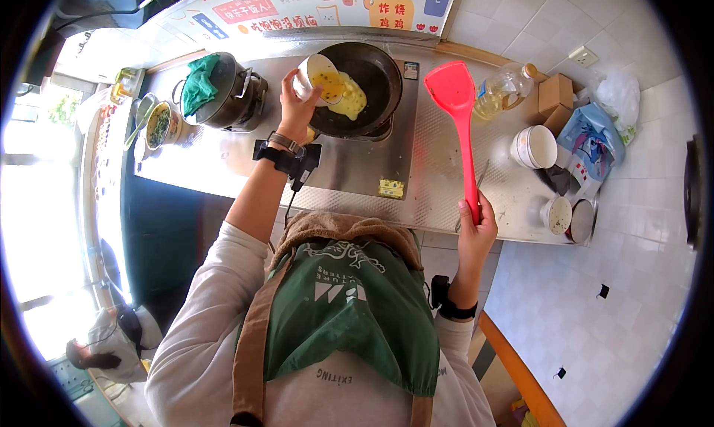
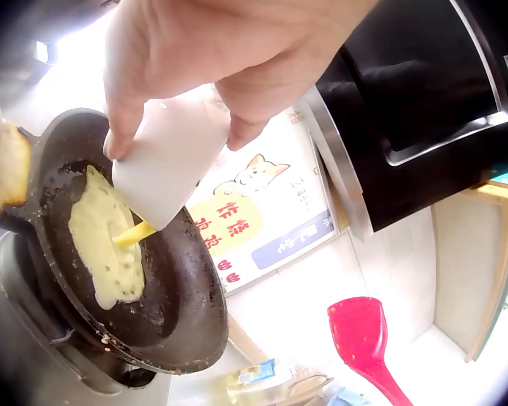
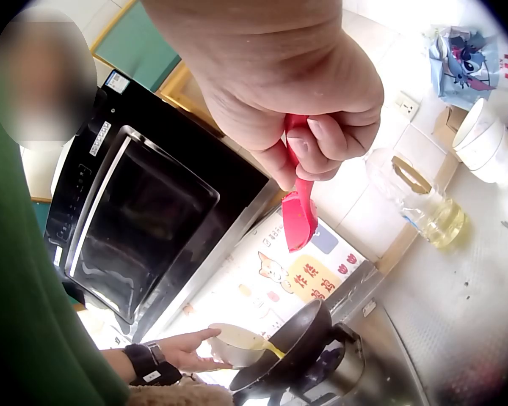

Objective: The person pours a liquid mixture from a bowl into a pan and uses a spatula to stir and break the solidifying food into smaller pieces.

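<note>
Egg [image 1: 351,103] partly in frying pan [image 1: 381,77], rest pouring from bowl [image 2: 171,161]; I see left hand [image 1: 297,113] gripping it, right hand [image 1: 477,232] clamped on red spatula [image 1: 462,133].

Window [image 1: 44,226] blows out white; glare on counter [image 1: 212,155]; head view's edges curve, go black; right wrist view blurs bottom right.
</note>
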A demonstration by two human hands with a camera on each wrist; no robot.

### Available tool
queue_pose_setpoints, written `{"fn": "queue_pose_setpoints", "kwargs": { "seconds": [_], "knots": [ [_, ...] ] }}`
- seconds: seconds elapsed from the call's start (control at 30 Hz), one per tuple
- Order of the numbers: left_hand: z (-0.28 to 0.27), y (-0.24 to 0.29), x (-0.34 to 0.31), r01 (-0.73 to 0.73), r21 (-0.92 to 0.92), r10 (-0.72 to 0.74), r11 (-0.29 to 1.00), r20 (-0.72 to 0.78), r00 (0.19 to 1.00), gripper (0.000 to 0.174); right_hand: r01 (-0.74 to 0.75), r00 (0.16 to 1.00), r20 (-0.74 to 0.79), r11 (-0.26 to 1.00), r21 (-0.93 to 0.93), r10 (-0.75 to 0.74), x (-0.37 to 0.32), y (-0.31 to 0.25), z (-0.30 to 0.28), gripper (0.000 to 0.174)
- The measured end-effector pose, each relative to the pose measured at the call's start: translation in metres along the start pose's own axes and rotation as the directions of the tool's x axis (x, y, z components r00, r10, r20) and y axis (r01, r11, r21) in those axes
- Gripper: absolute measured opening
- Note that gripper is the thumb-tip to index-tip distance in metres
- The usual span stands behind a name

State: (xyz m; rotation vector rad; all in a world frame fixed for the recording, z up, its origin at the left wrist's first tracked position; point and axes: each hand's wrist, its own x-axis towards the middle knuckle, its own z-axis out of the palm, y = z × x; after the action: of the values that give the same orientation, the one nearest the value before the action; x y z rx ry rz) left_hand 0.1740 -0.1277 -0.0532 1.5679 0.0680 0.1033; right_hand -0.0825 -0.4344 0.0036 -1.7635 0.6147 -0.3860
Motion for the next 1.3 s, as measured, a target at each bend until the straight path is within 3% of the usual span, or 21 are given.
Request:
{"fn": "queue_pose_setpoints", "kwargs": {
  "seconds": [0.13, 0.2, 0.33, 0.4, 0.67, 0.83, 0.97, 1.03, 1.3],
  "knots": [
    [-0.004, -0.003, 0.002, -0.061, 0.121, 0.061, 0.991, 0.007, 0.998, 0.064, -0.010, 1.000, 0.008, 1.000, -0.009, 0.010, 0.000, 0.001, 0.001, 0.035],
    [-0.005, 0.003, 0.001, -0.073, 0.438, 0.090, 0.896, -0.017, 0.996, 0.069, -0.014, 1.000, 0.012, 1.000, -0.005, 0.014, 0.000, 0.003, 0.001, 0.035],
    [0.004, 0.034, -0.015, -0.095, 0.565, 0.129, 0.820, -0.020, 0.991, 0.070, 0.006, 1.000, 0.028, 1.000, 0.002, -0.006, 0.001, 0.005, 0.003, 0.035],
    [0.000, 0.030, -0.012, -0.441, 0.659, 0.430, 0.609, 0.192, 0.882, 0.069, 0.014, 0.999, 0.035, 1.000, 0.006, -0.014, 0.002, 0.007, 0.004, 0.035],
    [-0.002, 0.060, -0.023, -0.564, 0.698, 0.439, 0.441, 0.381, 0.814, 0.070, 0.093, 0.993, 0.076, 0.995, -0.046, -0.090, 0.004, 0.005, 0.015, 0.035],
    [-0.009, 0.082, -0.021, -0.652, 0.710, 0.465, 0.267, 0.497, 0.732, 0.071, 0.121, 0.988, 0.104, 0.989, -0.086, -0.112, 0.007, -0.001, 0.025, 0.035],
    [-0.011, 0.106, -0.022, -0.654, 0.709, 0.439, 0.262, 0.516, 0.735, 0.073, 0.193, 0.977, 0.116, 0.975, -0.106, -0.181, 0.011, 0.003, 0.033, 0.036],
    [-0.011, 0.118, -0.023, -0.695, 0.704, 0.488, 0.150, 0.559, 0.671, 0.076, 0.198, 0.975, 0.121, 0.974, -0.112, -0.184, 0.012, 0.003, 0.036, 0.035],
    [-0.011, 0.147, -0.025, -0.719, 0.693, 0.534, 0.050, 0.590, 0.606, 0.079, 0.283, 0.956, 0.117, 0.952, -0.120, -0.269, 0.017, 0.003, 0.048, 0.034]
  ]
}}
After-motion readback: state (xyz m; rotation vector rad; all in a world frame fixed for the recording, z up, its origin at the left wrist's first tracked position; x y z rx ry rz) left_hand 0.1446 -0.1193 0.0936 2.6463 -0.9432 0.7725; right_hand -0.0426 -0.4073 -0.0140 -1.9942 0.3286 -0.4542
